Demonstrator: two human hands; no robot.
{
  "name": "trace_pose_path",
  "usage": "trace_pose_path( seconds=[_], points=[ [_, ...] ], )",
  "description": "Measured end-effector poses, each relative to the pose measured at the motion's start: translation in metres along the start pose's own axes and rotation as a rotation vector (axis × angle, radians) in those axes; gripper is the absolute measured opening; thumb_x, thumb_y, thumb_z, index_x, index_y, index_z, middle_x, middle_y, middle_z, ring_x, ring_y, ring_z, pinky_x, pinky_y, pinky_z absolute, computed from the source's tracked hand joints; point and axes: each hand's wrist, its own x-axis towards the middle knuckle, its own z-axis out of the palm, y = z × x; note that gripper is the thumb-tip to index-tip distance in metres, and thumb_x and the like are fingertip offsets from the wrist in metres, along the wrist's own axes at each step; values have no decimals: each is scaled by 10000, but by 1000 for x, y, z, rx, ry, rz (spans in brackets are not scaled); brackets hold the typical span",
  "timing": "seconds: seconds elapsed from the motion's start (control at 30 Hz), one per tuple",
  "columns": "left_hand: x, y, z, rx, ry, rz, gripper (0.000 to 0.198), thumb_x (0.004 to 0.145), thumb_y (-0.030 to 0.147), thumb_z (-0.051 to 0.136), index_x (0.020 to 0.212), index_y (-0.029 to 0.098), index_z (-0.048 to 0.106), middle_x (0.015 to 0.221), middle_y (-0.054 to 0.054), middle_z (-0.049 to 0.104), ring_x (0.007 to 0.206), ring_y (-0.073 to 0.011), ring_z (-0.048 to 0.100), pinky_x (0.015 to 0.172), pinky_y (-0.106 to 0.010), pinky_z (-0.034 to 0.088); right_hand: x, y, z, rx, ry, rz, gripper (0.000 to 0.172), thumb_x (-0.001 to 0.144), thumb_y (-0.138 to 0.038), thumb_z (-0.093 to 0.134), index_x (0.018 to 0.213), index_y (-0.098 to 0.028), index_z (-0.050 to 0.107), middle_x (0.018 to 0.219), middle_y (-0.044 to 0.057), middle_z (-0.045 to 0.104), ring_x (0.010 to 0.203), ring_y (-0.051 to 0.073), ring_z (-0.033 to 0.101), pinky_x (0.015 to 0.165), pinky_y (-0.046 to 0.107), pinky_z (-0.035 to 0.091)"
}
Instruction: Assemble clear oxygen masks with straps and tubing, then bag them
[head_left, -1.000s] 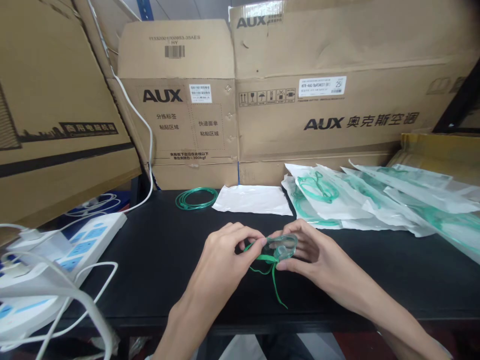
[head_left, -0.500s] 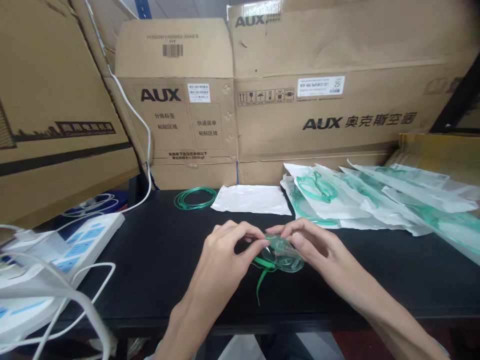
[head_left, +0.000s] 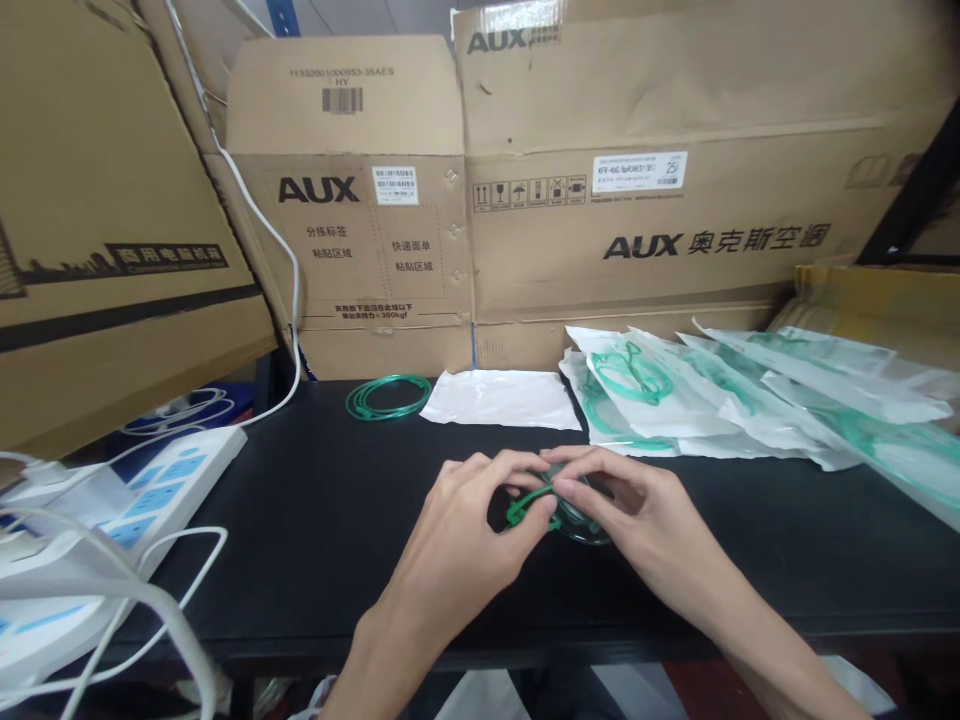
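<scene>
Both my hands meet over the middle of the black table (head_left: pixel 315 520). My left hand (head_left: pixel 469 535) pinches the green elastic strap (head_left: pixel 529 507) of a clear plastic mask (head_left: pixel 581 527). My right hand (head_left: pixel 626 515) grips the mask and the strap from the right, its fingers curled over them. The strap is bunched between my fingertips. Most of the mask is hidden under my fingers.
A coil of green tubing (head_left: pixel 388 396) and a flat white bag (head_left: pixel 504 399) lie behind my hands. Several sealed packs with green tubing (head_left: pixel 720 395) are piled at the right. A white power strip (head_left: pixel 142 490) with cables sits at the left. Cardboard boxes (head_left: pixel 645 190) wall the back.
The green strap hung loose below the mask before; now it is gathered up between my fingers. Both hands have lowered the mask closer to the table.
</scene>
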Motion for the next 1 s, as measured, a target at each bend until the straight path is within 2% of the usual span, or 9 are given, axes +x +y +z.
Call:
trace_pose_path(
  seconds=[0.13, 0.33, 0.5, 0.73, 0.9, 1.0],
  points=[
    [-2, 5, 2, -36, -42, -67, 147, 941, 409, 667, 1079, 371, 632, 1051, 133, 731, 999, -169, 656, 940, -345, 329, -3, -2, 6, -84, 49, -46, 104, 946, -319, 685, 894, -247, 739, 1215, 42, 728, 1182, 212, 671, 984, 275, 527],
    [-1, 8, 2, -24, -35, -83, 133, 906, 332, 696, 995, 307, 601, 997, 120, 705, 948, -162, 633, 887, -330, 344, -6, -3, 11, -187, 78, -62, 144, 978, -304, 631, 876, -251, 718, 1237, 34, 729, 1213, 219, 656, 998, 290, 510],
    [0, 7, 0, 31, 8, -47, 143, 894, 281, 685, 1003, 298, 595, 970, 101, 688, 914, -159, 618, 864, -327, 355, -7, 0, 3, -299, 143, -114, 148, 1004, -322, 596, 884, -268, 663, 1259, 6, 709, 1242, 218, 631, 1001, 309, 496],
    [2, 3, -5, 83, 40, -39, 126, 892, 271, 664, 993, 293, 591, 950, 78, 687, 912, -176, 629, 873, -343, 352, -4, -3, -11, -298, 220, -139, 130, 1000, -339, 609, 900, -260, 637, 1280, 20, 693, 1188, 195, 655, 971, 276, 494],
    [2, 0, -7, 94, 51, -44, 129, 888, 261, 664, 983, 301, 587, 956, 82, 684, 920, -176, 628, 880, -346, 350, 0, -8, -19, -328, 321, -157, 146, 983, -365, 634, 884, -258, 637, 1232, 20, 716, 1146, 192, 674, 938, 264, 509],
    [2, -1, -6, 112, 68, -46, 134, 879, 256, 676, 970, 290, 585, 934, 77, 678, 903, -175, 623, 875, -345, 354, -2, -12, -18, -338, 310, -197, 129, 981, -354, 641, 887, -265, 645, 1215, 3, 717, 1143, 186, 670, 963, 266, 500]
  ],
)
